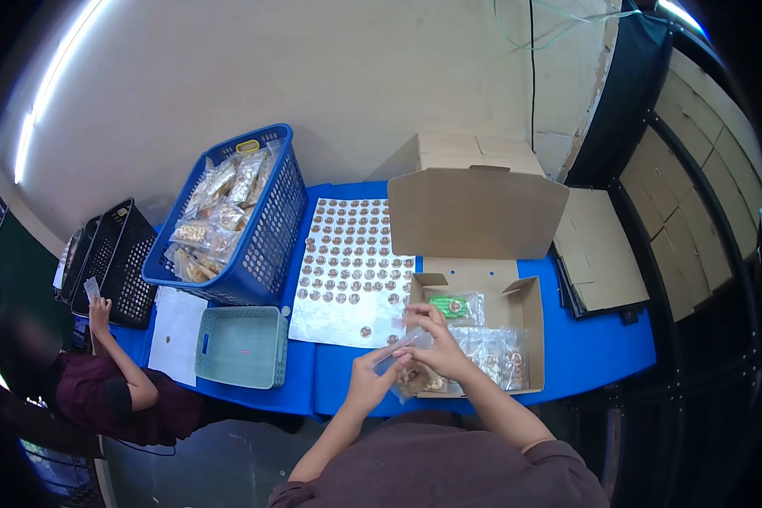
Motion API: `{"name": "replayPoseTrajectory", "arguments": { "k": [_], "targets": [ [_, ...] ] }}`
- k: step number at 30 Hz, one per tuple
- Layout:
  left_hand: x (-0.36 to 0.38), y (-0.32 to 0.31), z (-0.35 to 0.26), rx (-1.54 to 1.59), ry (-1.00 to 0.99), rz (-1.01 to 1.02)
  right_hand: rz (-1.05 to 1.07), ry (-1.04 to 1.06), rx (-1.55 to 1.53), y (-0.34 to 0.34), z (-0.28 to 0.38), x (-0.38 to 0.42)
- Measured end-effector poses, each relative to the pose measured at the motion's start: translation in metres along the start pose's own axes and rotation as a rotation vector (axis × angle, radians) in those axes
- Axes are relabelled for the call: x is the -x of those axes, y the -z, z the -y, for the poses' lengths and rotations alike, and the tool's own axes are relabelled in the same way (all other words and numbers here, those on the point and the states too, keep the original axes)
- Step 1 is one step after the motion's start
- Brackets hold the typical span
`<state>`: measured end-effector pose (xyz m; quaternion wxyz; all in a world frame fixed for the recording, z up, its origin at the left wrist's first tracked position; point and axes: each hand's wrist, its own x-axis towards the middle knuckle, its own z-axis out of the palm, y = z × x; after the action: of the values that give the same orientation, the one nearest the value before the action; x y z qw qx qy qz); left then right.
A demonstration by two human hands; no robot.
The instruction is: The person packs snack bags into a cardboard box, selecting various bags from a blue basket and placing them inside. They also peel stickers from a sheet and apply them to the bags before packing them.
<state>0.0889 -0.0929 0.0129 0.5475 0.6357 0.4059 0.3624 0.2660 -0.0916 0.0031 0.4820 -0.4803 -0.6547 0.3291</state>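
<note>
A clear plastic bag [412, 381] with light-coloured contents is between my two hands, over the front left edge of an open cardboard box [535, 317]. My left hand [371, 385] pinches the bag's upper part from the left. On the other side, my right hand [438, 345] grips its top edge, fingers bent. Inside the box lie several clear packets [487, 351] with round labels and a packet with bright green contents [450, 306]. Just beyond my hands is a white sheet [322, 326] with rows of round brown stickers [347, 262]; its lower rows are mostly bare.
A blue basket [267, 222] full of snack bags stands at the back left, with a pale green tray [241, 379] before it. Black crates [135, 284] and a co-worker [110, 389] are further left. Flattened cardboard [605, 254] is stacked on the right.
</note>
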Motion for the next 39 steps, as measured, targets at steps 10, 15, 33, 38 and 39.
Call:
{"name": "replayPoseTrajectory", "arguments": {
  "k": [10, 15, 33, 38, 39],
  "targets": [
    [-0.014, 0.003, 0.01, 0.045, 0.01, 0.163, -0.051, -0.303, -0.432, 0.027, 0.0, 0.031],
    [-0.021, 0.005, 0.006, 0.187, -0.049, 0.168, -0.303, -0.415, -0.5, 0.041, -0.01, 0.04],
    [-0.011, -0.028, -0.008, -0.402, -0.109, 0.014, -0.425, -0.374, -0.075, 0.009, -0.005, 0.046],
    [-0.01, -0.023, 0.008, -0.442, -0.171, 0.052, -0.466, -0.368, -0.239, 0.012, -0.002, 0.042],
    [-0.01, -0.023, 0.002, -0.441, -0.171, 0.046, -0.475, -0.369, -0.281, 0.015, -0.002, 0.041]
  ]
}}
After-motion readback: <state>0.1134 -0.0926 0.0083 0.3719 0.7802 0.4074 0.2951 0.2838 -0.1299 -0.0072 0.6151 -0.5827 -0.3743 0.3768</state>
